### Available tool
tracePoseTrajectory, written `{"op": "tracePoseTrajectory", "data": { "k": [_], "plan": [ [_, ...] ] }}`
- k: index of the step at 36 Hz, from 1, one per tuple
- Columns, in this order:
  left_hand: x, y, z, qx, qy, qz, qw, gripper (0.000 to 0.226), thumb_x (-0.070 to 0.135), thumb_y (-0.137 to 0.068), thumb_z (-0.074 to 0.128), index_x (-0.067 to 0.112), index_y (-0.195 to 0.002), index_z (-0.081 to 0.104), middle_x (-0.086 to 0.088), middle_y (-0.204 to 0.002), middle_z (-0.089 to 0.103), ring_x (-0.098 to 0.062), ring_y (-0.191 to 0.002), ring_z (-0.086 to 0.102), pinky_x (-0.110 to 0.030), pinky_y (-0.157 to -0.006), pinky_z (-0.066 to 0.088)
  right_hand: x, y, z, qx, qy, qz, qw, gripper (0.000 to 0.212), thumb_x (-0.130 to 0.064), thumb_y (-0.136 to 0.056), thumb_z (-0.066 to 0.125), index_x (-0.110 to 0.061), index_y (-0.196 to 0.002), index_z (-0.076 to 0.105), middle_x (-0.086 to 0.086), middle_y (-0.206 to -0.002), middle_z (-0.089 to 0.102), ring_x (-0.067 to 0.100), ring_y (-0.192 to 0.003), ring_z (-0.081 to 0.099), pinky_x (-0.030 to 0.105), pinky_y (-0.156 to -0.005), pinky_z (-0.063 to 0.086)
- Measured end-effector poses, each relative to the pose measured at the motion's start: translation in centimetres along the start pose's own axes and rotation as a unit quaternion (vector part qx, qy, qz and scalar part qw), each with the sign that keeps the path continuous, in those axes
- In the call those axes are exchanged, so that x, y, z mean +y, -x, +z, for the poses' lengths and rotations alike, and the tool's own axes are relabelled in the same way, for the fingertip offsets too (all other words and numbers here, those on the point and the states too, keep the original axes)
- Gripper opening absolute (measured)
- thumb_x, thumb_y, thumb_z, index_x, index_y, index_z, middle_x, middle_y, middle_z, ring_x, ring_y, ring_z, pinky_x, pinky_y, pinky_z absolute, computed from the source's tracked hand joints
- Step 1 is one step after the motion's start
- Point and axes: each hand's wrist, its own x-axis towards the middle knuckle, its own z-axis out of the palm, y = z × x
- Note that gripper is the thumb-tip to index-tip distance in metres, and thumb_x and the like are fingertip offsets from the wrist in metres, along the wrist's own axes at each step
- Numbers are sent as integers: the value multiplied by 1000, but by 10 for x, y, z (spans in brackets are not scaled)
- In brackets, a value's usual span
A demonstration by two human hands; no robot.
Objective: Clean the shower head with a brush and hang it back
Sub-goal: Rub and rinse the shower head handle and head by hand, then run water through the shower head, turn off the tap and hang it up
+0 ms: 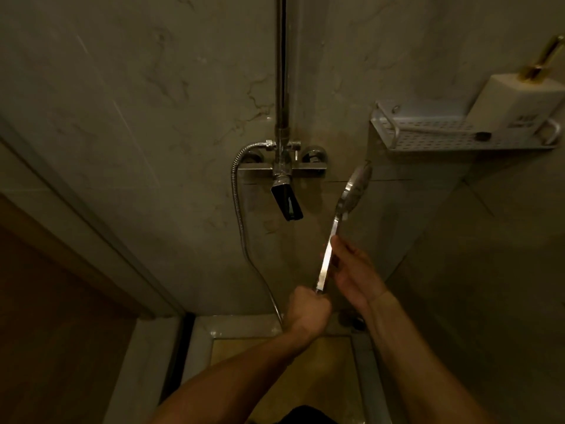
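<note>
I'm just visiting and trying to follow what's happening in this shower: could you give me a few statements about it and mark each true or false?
1. The left hand is closed around the bottom end of the shower head handle. True.
2. The shower head is hanging in its holder on the riser pipe. False: it is held out in front of the wall, in both hands.
3. A white pump bottle stands on the perforated wall shelf. True.
4. The right hand holds a brush. False: it rests against the handle; no brush is visible.
5. The hose runs from the mixer tap. True.
</note>
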Motion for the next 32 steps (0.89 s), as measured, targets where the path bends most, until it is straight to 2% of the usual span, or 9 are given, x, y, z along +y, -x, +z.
{"op": "tracePoseTrajectory", "data": {
  "k": [4,7,11,14,16,19,22,26,32],
  "plan": [
    [-3,-2,3,11,-12,2,1000,24,13,-76,57,-1,-56,57,-22,-62,60,-34,-63,61,-28,-54,34,3,-2,-2,24,33,-16,999,35,-24,-76,70,-7,-107,67,11,-102,68,24,-99,63,36,-88,53],
    [-1,-6,4,42,-54,17,998,23,16,-80,56,-4,-77,68,-24,-85,69,-36,-84,66,-27,-59,36,10,-1,-1,61,101,-67,991,25,-28,-91,60,-11,-107,67,8,-99,70,21,-92,67,36,-81,55],
    [-2,-9,13,54,-106,43,992,28,34,-81,57,8,-84,67,-16,-90,70,-34,-89,66,-34,-66,47,7,0,7,65,151,-90,982,16,-30,-96,54,-21,-103,64,9,-102,69,22,-93,66,43,-82,53],
    [-10,-9,22,10,-86,80,993,34,43,-81,59,17,-104,59,-9,-101,69,-29,-95,65,-33,-70,47,-4,-2,4,62,166,-99,979,32,-32,-91,62,-25,-120,53,8,-103,68,23,-90,69,40,-79,56],
    [-15,-7,27,-63,-31,108,992,44,47,-83,60,18,-115,54,-3,-108,67,-22,-99,63,-33,-81,49,-10,-2,-2,65,168,-94,979,25,-32,-93,59,-24,-116,54,8,-93,68,20,-80,70,37,-73,56],
    [-17,-3,28,-139,-4,123,983,31,47,-80,61,23,-100,57,2,-93,66,-8,-85,60,-27,-78,47,-15,0,-13,91,174,-98,976,15,-35,-95,54,-22,-102,57,6,-75,58,16,-63,60,31,-60,52],
    [-16,-9,15,-176,26,120,977,6,28,-84,61,28,-82,56,10,-80,59,9,-70,56,-10,-71,41,-24,5,-28,119,160,-88,976,14,-40,-95,51,-28,-95,58,3,-65,51,14,-54,50,22,-45,44],
    [-9,-33,-22,-125,28,123,984,9,12,-93,55,18,-97,61,4,-92,61,-2,-88,56,-9,-77,41,-39,14,-60,149,166,-86,971,29,-50,-93,50,-25,-81,56,1,-60,51,9,-42,49,20,-37,40],
    [33,-72,-56,6,68,110,992,34,26,-92,58,9,-121,53,-5,-111,58,-17,-101,55,-25,-81,42,-49,28,-110,192,206,-80,956,48,-61,-89,47,-16,-75,56,6,-55,51,16,-42,47,26,-46,39]
  ]
}}
